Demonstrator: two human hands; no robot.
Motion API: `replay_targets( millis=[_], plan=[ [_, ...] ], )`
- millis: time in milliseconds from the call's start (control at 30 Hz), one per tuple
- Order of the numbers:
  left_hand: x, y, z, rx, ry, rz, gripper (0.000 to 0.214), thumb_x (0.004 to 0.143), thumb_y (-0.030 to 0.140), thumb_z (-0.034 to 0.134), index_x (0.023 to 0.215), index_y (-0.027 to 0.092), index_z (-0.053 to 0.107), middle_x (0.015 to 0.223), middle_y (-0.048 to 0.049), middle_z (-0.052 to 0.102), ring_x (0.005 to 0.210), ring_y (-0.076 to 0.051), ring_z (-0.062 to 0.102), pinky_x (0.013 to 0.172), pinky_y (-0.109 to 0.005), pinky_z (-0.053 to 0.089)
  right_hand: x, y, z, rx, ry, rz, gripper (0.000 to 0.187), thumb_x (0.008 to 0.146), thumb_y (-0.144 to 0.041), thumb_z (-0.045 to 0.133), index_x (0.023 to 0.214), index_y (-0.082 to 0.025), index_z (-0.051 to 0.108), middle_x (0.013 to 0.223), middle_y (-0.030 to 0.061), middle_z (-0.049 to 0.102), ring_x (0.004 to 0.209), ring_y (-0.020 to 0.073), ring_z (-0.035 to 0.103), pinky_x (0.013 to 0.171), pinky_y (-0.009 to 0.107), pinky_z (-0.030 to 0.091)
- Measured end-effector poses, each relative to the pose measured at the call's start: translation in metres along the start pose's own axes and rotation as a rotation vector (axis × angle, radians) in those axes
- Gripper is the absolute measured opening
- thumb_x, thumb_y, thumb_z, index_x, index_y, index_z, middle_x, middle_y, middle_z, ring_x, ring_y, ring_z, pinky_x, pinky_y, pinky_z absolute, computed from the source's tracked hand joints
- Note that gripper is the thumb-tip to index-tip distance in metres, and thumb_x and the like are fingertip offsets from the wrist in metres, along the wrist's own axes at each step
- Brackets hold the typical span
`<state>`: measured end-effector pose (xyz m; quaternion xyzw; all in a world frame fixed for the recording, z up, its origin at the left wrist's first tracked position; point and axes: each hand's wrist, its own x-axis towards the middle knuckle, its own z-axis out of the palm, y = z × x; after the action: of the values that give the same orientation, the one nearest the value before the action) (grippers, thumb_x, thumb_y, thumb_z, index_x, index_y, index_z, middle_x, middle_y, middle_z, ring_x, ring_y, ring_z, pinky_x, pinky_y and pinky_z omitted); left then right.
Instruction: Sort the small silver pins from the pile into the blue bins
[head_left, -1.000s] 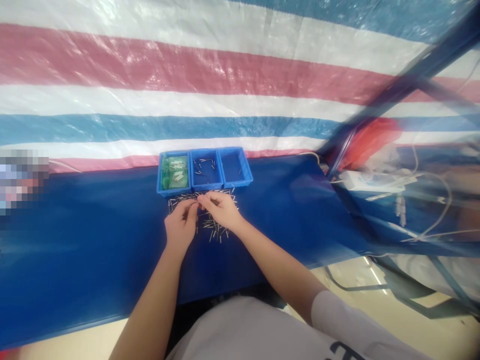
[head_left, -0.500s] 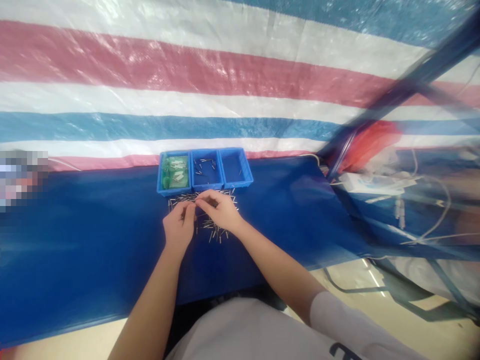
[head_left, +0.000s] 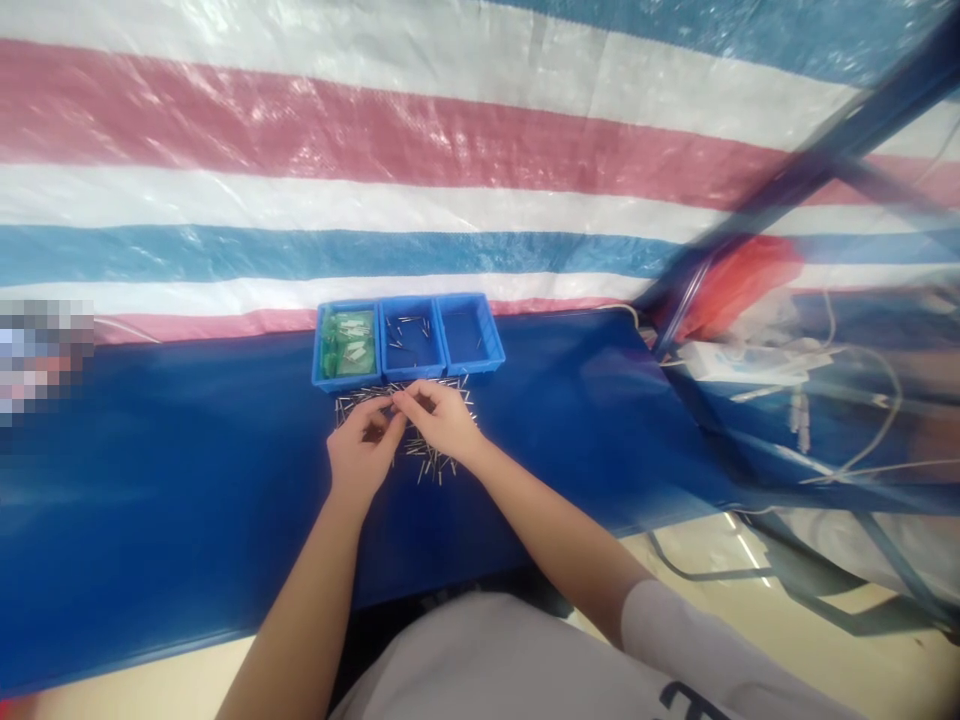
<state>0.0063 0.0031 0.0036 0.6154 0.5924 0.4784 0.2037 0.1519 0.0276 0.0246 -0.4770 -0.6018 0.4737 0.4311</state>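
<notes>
My left hand [head_left: 361,447] and my right hand [head_left: 441,420] meet at the fingertips over a loose heap of thin metal pins [head_left: 433,458] on the blue tabletop. Both are closed in a pinch, thumb against fingers. Whatever lies between the fingertips is too small to make out. Pins spread out around and beneath the hands, partly hidden by them. Just beyond stand three joined blue bins. The left bin [head_left: 319,368] holds a green bag with pale small pieces. In the middle bin [head_left: 411,364] lie several pins, and the right bin [head_left: 471,340] has a tiny piece inside.
Blue sheeting covers the table [head_left: 187,500]. A striped plastic sheet [head_left: 450,140] hangs behind it. To the right are a dark metal frame [head_left: 750,220], a red plastic bag [head_left: 742,285], a white box [head_left: 742,362] and pale cables.
My left fingertips have shifted slightly right and up, and the left thumb has moved toward the right hand. The right hand has hardly moved.
</notes>
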Motion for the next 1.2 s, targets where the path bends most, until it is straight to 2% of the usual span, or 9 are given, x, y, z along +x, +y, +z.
replay_targets(
  millis=[200, 300, 400, 500, 667, 767, 967, 1200],
  plan=[
    [0.0003, -0.0032, -0.0006, 0.013, 0.003, -0.002, 0.029, 0.084, 0.042, 0.066, 0.103, 0.021, 0.071, 0.06, 0.0046, 0.062, 0.055, -0.009, 0.057, 0.063, -0.022, 0.048, 0.0004, -0.0004, 0.0012, 0.018, 0.026, -0.018, 0.03, 0.09, -0.046, 0.059, 0.085, -0.018, 0.067, 0.08, 0.0011, 0.068, 0.067, 0.0117, 0.059, 0.063, 0.024, 0.047],
    [0.0005, -0.0055, -0.0014, 0.008, -0.008, 0.007, 0.027, 0.087, 0.039, 0.063, 0.105, 0.021, 0.071, 0.069, 0.0024, 0.068, 0.059, -0.009, 0.061, 0.063, -0.021, 0.048, 0.0013, -0.0006, 0.0008, 0.068, 0.056, -0.023, 0.025, 0.087, -0.042, 0.064, 0.097, -0.019, 0.066, 0.083, 0.0012, 0.069, 0.068, 0.0115, 0.061, 0.064, 0.024, 0.049],
    [0.0007, -0.007, -0.002, 0.02, -0.018, 0.018, 0.025, 0.089, 0.038, 0.061, 0.103, 0.021, 0.072, 0.077, 0.0006, 0.071, 0.064, -0.01, 0.064, 0.067, -0.022, 0.049, 0.0023, -0.0001, 0.0001, 0.077, 0.049, -0.037, 0.022, 0.087, -0.038, 0.065, 0.098, -0.019, 0.067, 0.086, 0.0021, 0.07, 0.072, 0.0119, 0.062, 0.067, 0.024, 0.051],
    [0.0013, -0.0063, -0.003, 0.062, -0.011, 0.017, 0.024, 0.091, 0.038, 0.058, 0.1, 0.02, 0.071, 0.072, 0.0012, 0.07, 0.063, -0.01, 0.063, 0.069, -0.022, 0.049, 0.0027, 0.0024, -0.0001, 0.061, 0.026, -0.053, 0.021, 0.088, -0.038, 0.064, 0.095, -0.018, 0.069, 0.091, 0.0034, 0.071, 0.073, 0.0122, 0.063, 0.069, 0.026, 0.052],
    [0.0024, -0.0039, -0.0053, 0.113, 0.017, -0.003, 0.026, 0.093, 0.038, 0.054, 0.09, 0.019, 0.071, 0.064, 0.0016, 0.066, 0.063, -0.011, 0.062, 0.066, -0.022, 0.046, 0.0013, 0.0058, 0.0, 0.0, -0.035, -0.116, 0.022, 0.089, -0.037, 0.063, 0.101, -0.02, 0.068, 0.095, 0.0035, 0.071, 0.075, 0.0126, 0.062, 0.071, 0.026, 0.052],
    [0.0021, -0.0045, -0.0049, 0.102, 0.014, -0.012, 0.026, 0.093, 0.039, 0.055, 0.089, 0.019, 0.071, 0.063, 0.0017, 0.065, 0.062, -0.011, 0.062, 0.065, -0.022, 0.047, -0.0003, 0.0028, -0.001, -0.047, -0.047, -0.124, 0.021, 0.091, -0.038, 0.059, 0.096, -0.019, 0.067, 0.088, 0.0018, 0.069, 0.071, 0.0117, 0.059, 0.068, 0.025, 0.049],
    [0.0, -0.0033, -0.0023, -0.01, -0.002, -0.021, 0.027, 0.088, 0.04, 0.062, 0.105, 0.021, 0.069, 0.079, -0.0002, 0.071, 0.065, -0.01, 0.065, 0.067, -0.023, 0.051, -0.0011, -0.0037, -0.003, -0.082, -0.045, -0.111, 0.03, 0.096, -0.04, 0.051, 0.081, -0.017, 0.065, 0.078, 0.0003, 0.065, 0.071, 0.0112, 0.057, 0.068, 0.023, 0.046],
    [-0.0012, -0.0003, -0.0015, 0.014, -0.019, 0.03, 0.025, 0.09, 0.038, 0.06, 0.107, 0.023, 0.069, 0.069, 0.0029, 0.069, 0.059, -0.009, 0.064, 0.066, -0.022, 0.051, 0.0011, -0.0005, -0.0028, -0.077, -0.022, -0.077, 0.04, 0.097, -0.045, 0.049, 0.072, -0.017, 0.063, 0.073, 0.0001, 0.064, 0.067, 0.011, 0.057, 0.067, 0.023, 0.044]
  ],
)
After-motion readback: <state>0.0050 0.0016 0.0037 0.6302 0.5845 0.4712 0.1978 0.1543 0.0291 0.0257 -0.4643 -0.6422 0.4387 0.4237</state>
